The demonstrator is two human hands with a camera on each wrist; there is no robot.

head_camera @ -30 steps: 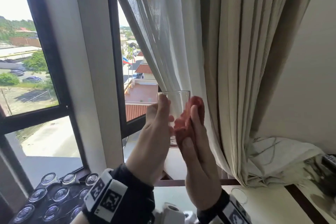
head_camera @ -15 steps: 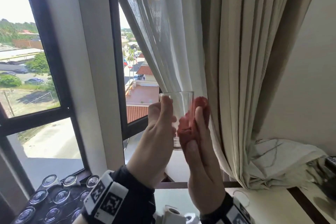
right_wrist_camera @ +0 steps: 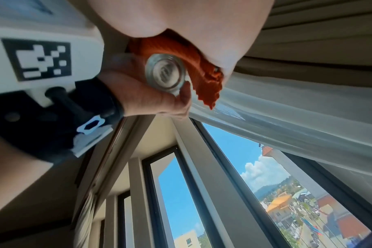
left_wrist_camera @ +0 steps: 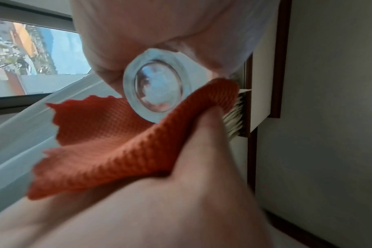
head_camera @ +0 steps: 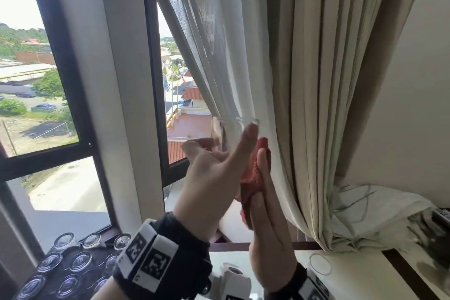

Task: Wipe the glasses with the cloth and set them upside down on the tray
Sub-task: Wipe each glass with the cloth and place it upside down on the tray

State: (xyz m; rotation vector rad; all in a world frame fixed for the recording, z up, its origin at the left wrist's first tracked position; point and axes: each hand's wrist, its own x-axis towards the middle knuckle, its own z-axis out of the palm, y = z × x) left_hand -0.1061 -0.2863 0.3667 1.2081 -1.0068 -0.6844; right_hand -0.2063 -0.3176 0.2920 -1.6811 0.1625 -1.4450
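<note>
I hold a clear glass (head_camera: pixel 233 126) up against the window, rim upward, in my left hand (head_camera: pixel 220 151); the thumb is on its left and the index finger lies across the near side up to the rim. My right hand (head_camera: pixel 264 170) holds a red cloth (head_camera: pixel 250 178) and presses it against the right side of the glass. From the left wrist, the thick glass base (left_wrist_camera: pixel 157 87) sits above the cloth (left_wrist_camera: pixel 108 142). The right wrist view shows the base (right_wrist_camera: pixel 166 73) beside the cloth (right_wrist_camera: pixel 202 67). The dark tray (head_camera: pixel 96 254) at the bottom left carries several upside-down glasses (head_camera: pixel 80 260).
Sheer and beige curtains (head_camera: pixel 304 105) hang right behind the hands. The black window frame (head_camera: pixel 155 105) is to the left. One upright glass (head_camera: pixel 320 264) stands on the white table (head_camera: pixel 360 275) below, with a roll of paper (head_camera: pixel 235 275) near my wrists.
My left hand has shifted its grip: the index finger now reaches across the glass to the rim and the thumb has swung left. The cloth sits a little lower on the glass.
</note>
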